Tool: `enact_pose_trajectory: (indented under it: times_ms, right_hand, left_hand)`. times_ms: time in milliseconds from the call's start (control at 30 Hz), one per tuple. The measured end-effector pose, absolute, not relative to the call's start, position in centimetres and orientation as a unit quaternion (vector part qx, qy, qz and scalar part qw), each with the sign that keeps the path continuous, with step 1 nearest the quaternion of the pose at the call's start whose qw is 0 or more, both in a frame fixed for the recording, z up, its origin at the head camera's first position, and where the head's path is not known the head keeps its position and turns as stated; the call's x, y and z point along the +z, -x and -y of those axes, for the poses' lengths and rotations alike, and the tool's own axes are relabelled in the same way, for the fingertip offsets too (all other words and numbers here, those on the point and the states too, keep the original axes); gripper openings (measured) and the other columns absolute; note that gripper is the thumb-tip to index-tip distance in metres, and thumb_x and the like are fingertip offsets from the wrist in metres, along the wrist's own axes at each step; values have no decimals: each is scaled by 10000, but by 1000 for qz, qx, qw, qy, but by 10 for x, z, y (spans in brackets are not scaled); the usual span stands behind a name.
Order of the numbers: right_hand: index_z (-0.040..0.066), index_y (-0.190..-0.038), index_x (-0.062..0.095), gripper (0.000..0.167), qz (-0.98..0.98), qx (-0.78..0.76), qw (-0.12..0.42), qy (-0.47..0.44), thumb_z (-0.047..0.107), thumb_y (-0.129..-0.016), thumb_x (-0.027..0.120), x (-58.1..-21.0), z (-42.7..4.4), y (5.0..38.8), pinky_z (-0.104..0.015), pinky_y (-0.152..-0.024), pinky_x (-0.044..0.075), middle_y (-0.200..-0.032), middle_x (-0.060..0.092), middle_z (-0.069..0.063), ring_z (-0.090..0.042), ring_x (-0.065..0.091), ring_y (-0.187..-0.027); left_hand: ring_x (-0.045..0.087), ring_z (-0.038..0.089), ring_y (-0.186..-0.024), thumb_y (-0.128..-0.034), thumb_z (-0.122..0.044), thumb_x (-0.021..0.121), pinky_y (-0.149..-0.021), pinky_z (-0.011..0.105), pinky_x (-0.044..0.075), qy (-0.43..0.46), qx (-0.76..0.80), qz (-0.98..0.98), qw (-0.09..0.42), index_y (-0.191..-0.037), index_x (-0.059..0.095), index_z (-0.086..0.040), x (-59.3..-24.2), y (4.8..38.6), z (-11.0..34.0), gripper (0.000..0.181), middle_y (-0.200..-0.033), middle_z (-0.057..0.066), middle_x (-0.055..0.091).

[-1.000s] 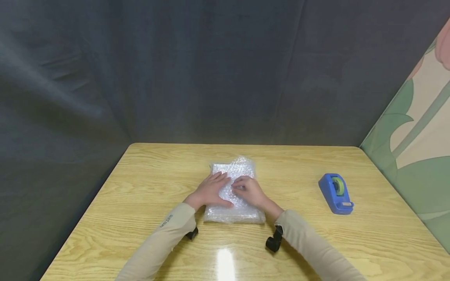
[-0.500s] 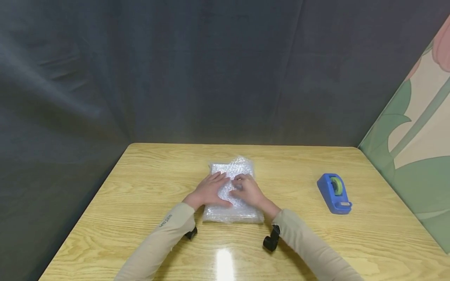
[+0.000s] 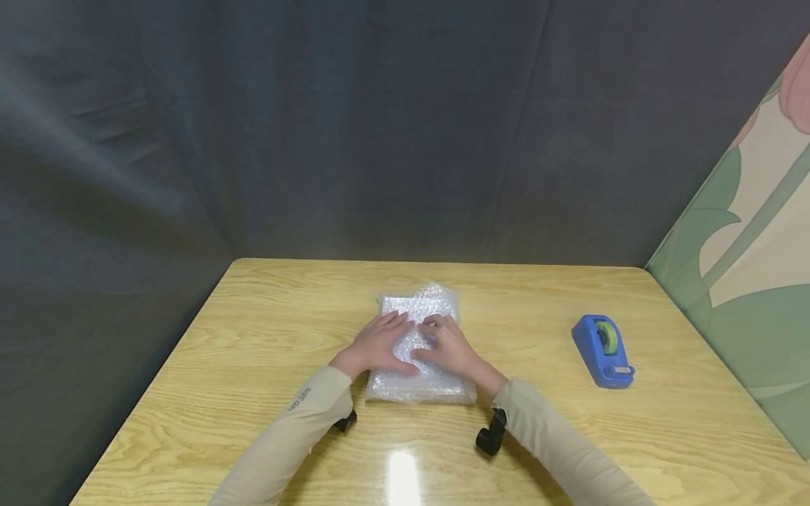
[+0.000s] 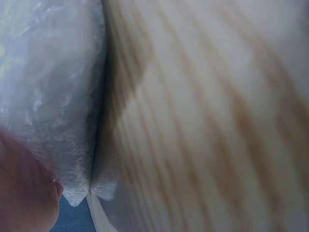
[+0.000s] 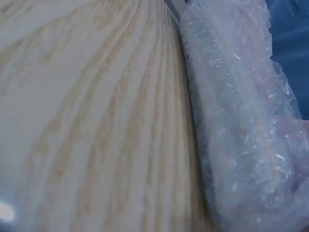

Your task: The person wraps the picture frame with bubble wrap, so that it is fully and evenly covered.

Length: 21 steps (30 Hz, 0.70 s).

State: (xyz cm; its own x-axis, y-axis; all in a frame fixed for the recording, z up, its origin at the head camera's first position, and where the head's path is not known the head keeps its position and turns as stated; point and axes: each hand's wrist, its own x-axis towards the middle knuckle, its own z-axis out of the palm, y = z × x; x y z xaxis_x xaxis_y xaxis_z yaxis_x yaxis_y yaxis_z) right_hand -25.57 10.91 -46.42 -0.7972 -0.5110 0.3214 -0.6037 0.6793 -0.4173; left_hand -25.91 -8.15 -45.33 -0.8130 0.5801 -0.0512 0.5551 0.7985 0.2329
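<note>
A flat package in clear bubble wrap (image 3: 405, 385) lies on the wooden table in front of the person. Across its left half rests the left hand (image 3: 378, 344), fingers straight and spread, the thumb pointing right. On the right half is the right hand (image 3: 448, 349), with its fingers bent and its thumb apart from them; nothing is visibly gripped. In the left wrist view, part of the left hand (image 4: 26, 188) touches the wrap (image 4: 53, 87). The right wrist view shows the side of the bubble wrap (image 5: 236, 125), its puffed layers folded over.
A blue tape dispenser (image 3: 601, 351) with a green-yellow roll stands to the right on the wooden table (image 3: 266, 323). Dark cloth (image 3: 380, 140) hangs behind the table and at the left. A flower-patterned panel (image 3: 759, 281) borders the right side.
The right hand's thumb and fingers have moved apart, from close together to a wider spread, over the same spot. The left hand and the package have stayed in place.
</note>
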Motion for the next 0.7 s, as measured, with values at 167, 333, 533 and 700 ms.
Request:
enact_pose_trajectory:
  times_ms: [167, 333, 533, 700]
  right_hand:
    - [-84, -1225, 508, 615, 894, 306, 52, -323, 280, -771, 710, -462, -115, 255, -447, -931, 401, -1182, 538, -201, -320, 478, -1068]
    - [-147, -1257, 423, 548, 846, 418, 9, -331, 146, -846, 635, -455, -124, 249, -493, -948, 404, -1235, 492, -286, -395, 473, -1130]
    - [-104, -1256, 451, 493, 836, 475, 60, -269, 119, -851, 622, -450, -136, 222, -557, -970, 348, -1291, 434, -279, -419, 394, -1200]
    - [-105, -1305, 374, 624, 827, 525, 69, -188, 97, -799, 679, -463, -144, 199, -564, -992, 313, -1316, 399, -282, -422, 373, -1209]
  left_hand:
    - [82, 226, -1385, -690, -671, 601, -1124, 407, 44, -298, 105, -947, 57, -1435, 265, -138, -453, 258, 82, 976, -1506, 45, 154]
    - [84, 239, -1384, -685, -687, 589, -1123, 413, 49, -300, 106, -946, 61, -1436, 263, -134, -454, 257, 82, 987, -1507, 56, 151]
    - [70, 238, -1385, -692, -688, 579, -1123, 413, 34, -299, 109, -946, 61, -1442, 243, -139, -454, 259, 82, 988, -1509, 57, 139]
    - [57, 226, -1387, -692, -687, 582, -1123, 393, 19, -297, 103, -947, 68, -1448, 226, -154, -455, 261, 82, 991, -1513, 45, 120]
